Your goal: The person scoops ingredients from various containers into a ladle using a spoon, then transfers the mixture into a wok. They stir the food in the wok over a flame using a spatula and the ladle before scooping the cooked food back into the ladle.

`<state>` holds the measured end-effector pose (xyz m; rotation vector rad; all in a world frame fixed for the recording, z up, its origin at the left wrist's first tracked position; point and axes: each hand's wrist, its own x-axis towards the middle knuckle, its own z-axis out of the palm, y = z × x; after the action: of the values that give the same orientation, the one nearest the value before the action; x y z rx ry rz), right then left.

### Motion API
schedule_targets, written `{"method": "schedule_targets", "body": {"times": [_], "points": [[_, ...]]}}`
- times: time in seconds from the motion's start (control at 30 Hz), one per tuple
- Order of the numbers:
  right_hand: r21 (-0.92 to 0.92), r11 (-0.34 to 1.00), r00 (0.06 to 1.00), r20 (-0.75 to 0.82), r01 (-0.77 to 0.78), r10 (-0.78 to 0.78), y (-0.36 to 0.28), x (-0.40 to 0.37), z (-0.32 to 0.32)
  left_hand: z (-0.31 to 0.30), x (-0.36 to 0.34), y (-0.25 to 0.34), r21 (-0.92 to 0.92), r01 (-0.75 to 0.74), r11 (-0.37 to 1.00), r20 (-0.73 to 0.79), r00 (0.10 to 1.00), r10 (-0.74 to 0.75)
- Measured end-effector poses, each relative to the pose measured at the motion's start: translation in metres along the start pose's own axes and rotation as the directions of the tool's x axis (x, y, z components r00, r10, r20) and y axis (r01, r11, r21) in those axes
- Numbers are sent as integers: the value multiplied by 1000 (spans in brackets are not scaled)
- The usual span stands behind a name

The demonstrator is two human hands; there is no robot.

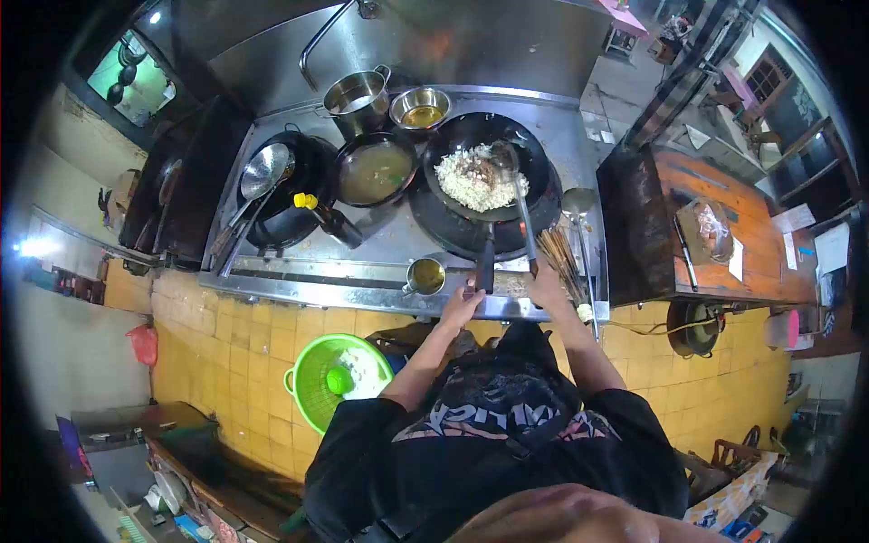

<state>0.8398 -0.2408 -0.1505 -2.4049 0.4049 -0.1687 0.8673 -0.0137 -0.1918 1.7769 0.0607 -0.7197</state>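
Note:
A black wok (444, 149) with a long handle (487, 258) sits over the right burner, white rice (471, 188) with a brown patch inside it. My left hand (460, 306) is closed around the end of that handle. In my right hand (545, 286) is the shaft of a long metal spatula (523, 213), its head down in the rice at the wok's far right. Right of this hand lies a bamboo brush (559, 255), beside a long-handled ladle (579, 204). A small metal mug of yellowish liquid (424, 276) stands to the left of my left hand.
Left on the steel stove (308, 281) are a dark bottle with a yellow cap (330, 220), a pan of broth (374, 172) and a strainer (265, 170). Behind stand a pot (356, 113) and a metal bowl (420, 118). A green basket (312, 385) is at my left.

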Motion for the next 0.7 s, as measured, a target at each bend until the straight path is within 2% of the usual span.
{"method": "schedule_targets", "body": {"times": [0.03, 0.1, 0.13, 0.17, 0.23, 0.27, 0.3, 0.33, 0.37, 0.43, 0.47, 0.5, 0.53, 0.57, 0.6, 0.63, 0.67, 0.7], "points": [[-9, 1000, 1000, -4, 1, -1, -7, 6, -17, 4, 11, -1, 13, -28, 1000, -17, 999, 29], [2, 997, 977, 197, 82, -81, -21, 13, -63, 10, 24, -2, 22, -55, 998, -23, 998, 55], [3, 987, 976, 149, 161, -159, -25, 8, -84, 10, 26, 3, -48, 10, 999, 42, 999, -8], [-8, 987, 976, 150, 158, -155, -38, -3, -103, 10, 26, 8, -114, 78, 990, 107, 992, -66], [-342, 929, 986, 127, 143, -105, -63, -30, -130, 9, 30, 13, -104, 43, 994, 104, 994, -32], [-345, 927, 985, 135, 145, -104, -66, -37, -132, 9, 42, 7, -47, 84, 995, 133, 988, -77], [-385, 920, 980, 200, 78, 0, -69, -43, -134, 9, 44, 12, 11, 122, 992, 157, 980, -122], [-429, 903, 962, 255, 19, 100, -72, -43, -134, 8, 40, 19, -23, 77, 997, 150, 986, -72], [-431, 902, 962, 258, 30, 92, -77, -38, -120, 9, 47, 22, -31, 74, 997, 142, 987, -69], [-501, 864, 985, 122, -42, 119, -73, -26, -71, 14, 66, 25, -54, 160, 986, 161, 976, -150], [-505, 862, 984, 133, -32, 115, -55, -17, -51, 14, 71, 32, 123, 13, 992, 65, 998, -21], [-483, 875, 993, 116, 29, 31, -36, -6, -28, 25, 78, 25, -464, 79, 883, 164, 986, -2], [-456, 885, 994, 94, 91, -54, -29, 5, -16, 27, 81, 28, -580, 173, 796, 269, 963, -13], [-335, 937, 960, 278, 100, -3, -22, 18, -42, 29, 84, 31, -669, 270, 693, 370, 929, -4], [-335, 936, 941, 338, 110, 10, -61, 10, -100, 44, 77, 44, -616, 212, 758, 212, 972, -99], [-365, 931, 935, 335, 16, 116, -96, 0, -149, 60, 61, 70, -545, 169, 821, 40, 983, -177], [-451, 886, 946, 321, 102, 54, -76, -1, -165, 69, 30, 104, -636, 190, 748, 90, 981, -173], [-468, 883, 926, 345, 26, 155, -100, -7, -194, 70, -3, 141, -716, 211, 666, 137, 977, -162]]}}
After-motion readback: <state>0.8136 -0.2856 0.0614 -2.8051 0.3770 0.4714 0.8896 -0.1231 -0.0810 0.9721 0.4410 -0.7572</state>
